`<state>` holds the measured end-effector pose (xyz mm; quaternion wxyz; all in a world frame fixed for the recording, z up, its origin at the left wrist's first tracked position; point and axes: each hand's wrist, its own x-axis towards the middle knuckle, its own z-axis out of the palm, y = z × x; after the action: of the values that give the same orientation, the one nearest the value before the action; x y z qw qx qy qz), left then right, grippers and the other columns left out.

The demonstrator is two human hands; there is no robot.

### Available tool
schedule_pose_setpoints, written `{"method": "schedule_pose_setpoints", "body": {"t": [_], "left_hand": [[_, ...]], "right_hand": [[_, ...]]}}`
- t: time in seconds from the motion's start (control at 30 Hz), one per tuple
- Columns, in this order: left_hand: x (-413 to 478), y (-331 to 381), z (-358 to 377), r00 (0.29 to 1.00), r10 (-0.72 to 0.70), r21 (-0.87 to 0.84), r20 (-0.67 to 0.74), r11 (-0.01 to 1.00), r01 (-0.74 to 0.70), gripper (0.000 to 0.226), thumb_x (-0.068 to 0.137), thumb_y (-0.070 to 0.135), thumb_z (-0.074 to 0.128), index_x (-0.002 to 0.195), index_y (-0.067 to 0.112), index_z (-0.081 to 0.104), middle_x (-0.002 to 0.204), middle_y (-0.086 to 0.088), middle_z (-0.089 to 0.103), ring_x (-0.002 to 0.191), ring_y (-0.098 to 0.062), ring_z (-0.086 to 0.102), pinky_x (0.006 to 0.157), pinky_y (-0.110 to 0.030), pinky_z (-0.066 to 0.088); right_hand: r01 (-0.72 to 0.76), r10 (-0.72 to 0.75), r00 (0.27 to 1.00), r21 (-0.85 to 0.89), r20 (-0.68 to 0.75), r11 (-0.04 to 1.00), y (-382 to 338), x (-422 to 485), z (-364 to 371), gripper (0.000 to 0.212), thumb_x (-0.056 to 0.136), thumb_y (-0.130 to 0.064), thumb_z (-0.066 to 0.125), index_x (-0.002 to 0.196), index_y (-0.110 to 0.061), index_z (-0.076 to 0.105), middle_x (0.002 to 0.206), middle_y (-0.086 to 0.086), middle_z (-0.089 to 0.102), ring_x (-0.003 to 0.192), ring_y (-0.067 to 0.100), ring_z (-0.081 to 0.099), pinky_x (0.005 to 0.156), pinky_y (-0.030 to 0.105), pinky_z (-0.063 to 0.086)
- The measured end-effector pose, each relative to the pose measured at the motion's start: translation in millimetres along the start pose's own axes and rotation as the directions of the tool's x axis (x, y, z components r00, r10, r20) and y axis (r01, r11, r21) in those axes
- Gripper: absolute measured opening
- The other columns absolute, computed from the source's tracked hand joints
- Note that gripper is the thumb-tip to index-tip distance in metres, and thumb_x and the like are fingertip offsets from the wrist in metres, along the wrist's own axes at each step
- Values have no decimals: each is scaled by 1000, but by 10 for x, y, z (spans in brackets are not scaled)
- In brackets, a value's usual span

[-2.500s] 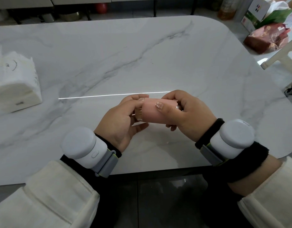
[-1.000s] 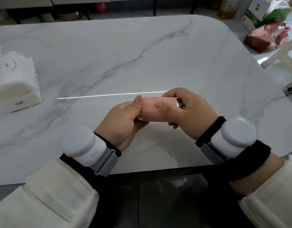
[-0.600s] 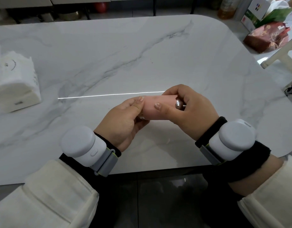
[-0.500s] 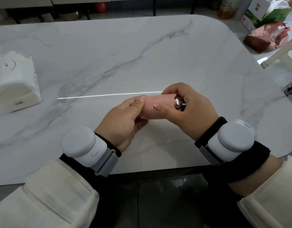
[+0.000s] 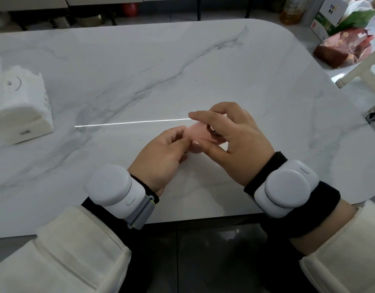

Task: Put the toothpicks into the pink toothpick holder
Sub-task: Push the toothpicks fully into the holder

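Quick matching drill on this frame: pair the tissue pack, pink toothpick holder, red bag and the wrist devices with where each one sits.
Things:
1. tissue pack
2. pink toothpick holder
3. red bag
4. white wrist devices

Places:
A. beyond the table's far right corner
B. strapped on both wrists
C. left edge of the table
D. between the left hand and right hand

Pairs: 1-C, 2-D, 3-A, 4-B

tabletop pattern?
White marble with grey veining on the table; the head view, the only one, shows it clearly.
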<state>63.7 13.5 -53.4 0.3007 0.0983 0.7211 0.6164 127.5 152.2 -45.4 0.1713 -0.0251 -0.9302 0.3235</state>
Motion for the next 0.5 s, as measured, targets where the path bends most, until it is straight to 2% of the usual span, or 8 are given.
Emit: {"method": "schedule_pose_setpoints", "body": {"t": [0.07,0.2,0.3,0.5], "left_hand": [[-6,5,-3,1000,17,16,16,1000,-17,28,90,12,43,110,8,63,114,-24,64,104,-30,60,101,-51,41],[11,-12,-23,999,27,70,37,997,-30,31,81,21,47,99,3,65,109,-33,61,90,-34,57,100,-60,38],[43,-44,-45,999,23,144,30,989,-27,32,78,27,48,98,7,66,105,-28,65,98,-44,59,97,-60,41],[83,-107,-93,999,3,221,34,975,-10,29,80,28,48,97,14,68,101,-14,72,103,-32,64,99,-52,43]], "right_hand": [[10,-9,1000,-53,17,999,-3,6,7,41,82,-35,59,122,-30,57,110,-3,49,96,24,48,86,9,27],[23,-19,999,-110,34,994,-23,15,24,42,83,-38,55,124,-30,56,116,4,55,98,27,47,88,18,26],[26,-19,998,-141,52,990,-21,28,46,42,85,-37,55,126,-31,54,120,4,55,100,29,45,92,22,26],[27,-15,997,-160,80,987,-46,43,83,43,85,-32,56,128,-30,52,124,2,53,103,29,41,94,30,30]]}}
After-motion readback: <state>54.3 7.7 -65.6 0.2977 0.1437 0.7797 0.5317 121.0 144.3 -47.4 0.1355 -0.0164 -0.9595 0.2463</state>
